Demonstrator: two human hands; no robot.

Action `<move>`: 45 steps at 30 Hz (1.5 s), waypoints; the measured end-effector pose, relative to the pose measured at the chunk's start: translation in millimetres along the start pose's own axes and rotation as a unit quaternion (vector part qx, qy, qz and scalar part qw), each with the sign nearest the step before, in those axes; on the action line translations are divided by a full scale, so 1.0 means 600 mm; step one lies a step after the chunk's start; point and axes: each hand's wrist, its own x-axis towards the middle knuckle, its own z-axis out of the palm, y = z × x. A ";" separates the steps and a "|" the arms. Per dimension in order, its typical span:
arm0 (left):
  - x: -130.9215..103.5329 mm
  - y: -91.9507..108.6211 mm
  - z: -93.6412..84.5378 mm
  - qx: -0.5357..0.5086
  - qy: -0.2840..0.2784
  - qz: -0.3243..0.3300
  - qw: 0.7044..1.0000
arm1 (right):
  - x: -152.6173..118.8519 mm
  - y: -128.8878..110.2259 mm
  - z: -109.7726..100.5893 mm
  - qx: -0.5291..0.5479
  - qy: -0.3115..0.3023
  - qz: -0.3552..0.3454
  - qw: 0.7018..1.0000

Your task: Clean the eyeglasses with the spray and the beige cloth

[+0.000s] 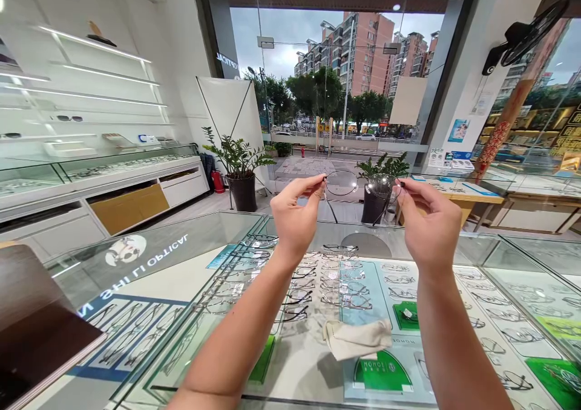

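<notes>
Held up over the glass counter is a pair of eyeglasses (341,183) with thin dark rims and round lenses. My left hand (297,213) pinches its left hinge between thumb and fingertips. At the opposite hinge, my right hand (431,222) has a like pinch. Both temples hang downward, away from me. Below the hands, a crumpled cream cloth (357,338) lies on the counter top, near a green MOHOE card (384,370). Rows of eyeglass frames (347,295) sit beneath the glass between my forearms.
A brown panel (40,319) juts in at the lower left. Beyond the counter stand two potted plants (242,189) (374,201) before glass doors. Display shelves (104,65) line the left wall; a black fan (529,35) is mounted at the upper right.
</notes>
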 end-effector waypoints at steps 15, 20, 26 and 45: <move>0.001 0.008 -0.001 0.037 0.031 0.107 0.993 | -0.001 0.003 0.001 0.017 -0.004 0.023 1.000; 0.001 0.014 -0.002 0.075 0.043 0.157 0.984 | 0.000 0.004 0.002 0.029 -0.006 0.039 0.999; 0.001 0.023 -0.003 0.080 0.044 0.192 0.977 | 0.000 0.004 0.001 0.038 -0.001 0.045 0.998; -0.002 0.028 0.000 0.059 0.040 0.176 0.982 | 0.002 0.010 0.001 0.032 -0.001 0.048 0.998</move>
